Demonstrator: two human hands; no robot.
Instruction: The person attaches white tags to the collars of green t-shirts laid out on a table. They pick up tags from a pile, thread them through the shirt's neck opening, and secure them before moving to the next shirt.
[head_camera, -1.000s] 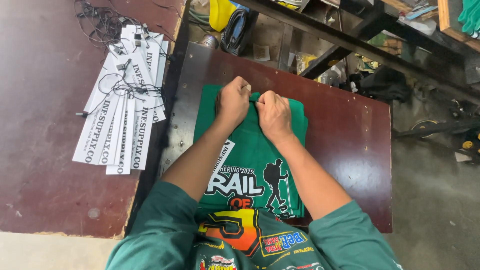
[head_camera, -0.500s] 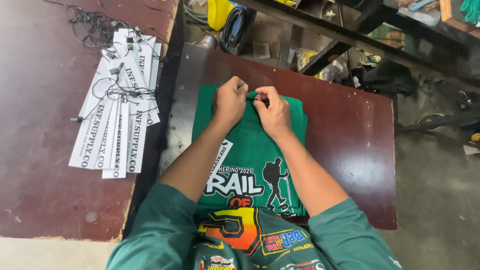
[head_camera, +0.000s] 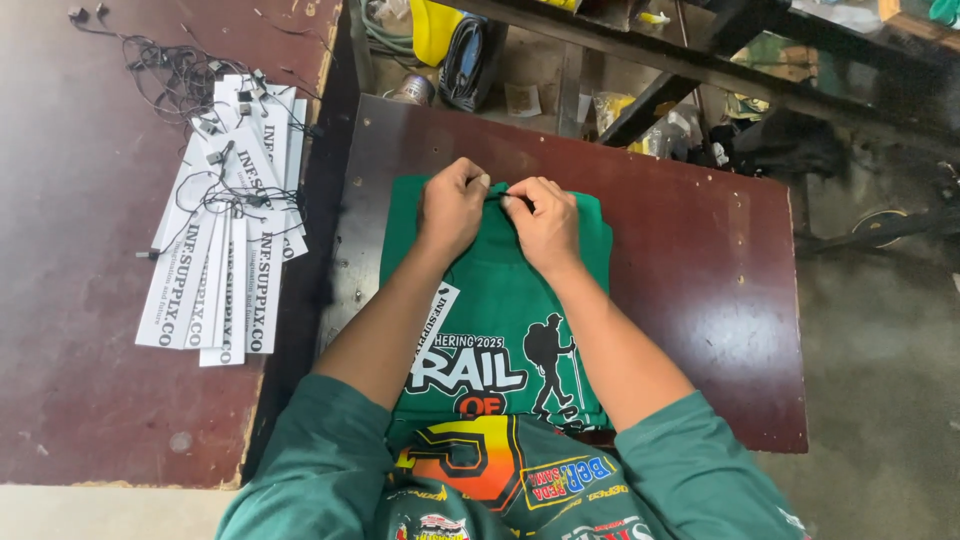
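A folded green T-shirt (head_camera: 500, 300) with a printed hiker figure lies on a small dark red table (head_camera: 690, 280) in front of me. A white paper tag (head_camera: 436, 312) rests on the shirt beside my left forearm. My left hand (head_camera: 452, 205) and my right hand (head_camera: 542, 220) sit close together at the shirt's far edge. Both pinch a thin dark string there between fingertips. The string's ends are hidden by my fingers.
A pile of white hang tags (head_camera: 222, 260) with black strings lies on a larger red table (head_camera: 70, 300) to the left. A dark gap separates the two tables. Beyond the small table are a yellow object (head_camera: 432, 28), a metal frame (head_camera: 650, 100) and floor clutter.
My hands have stayed at the shirt's far edge, with the fingertips shifting slightly closer together on the string. The camera view moved a little.
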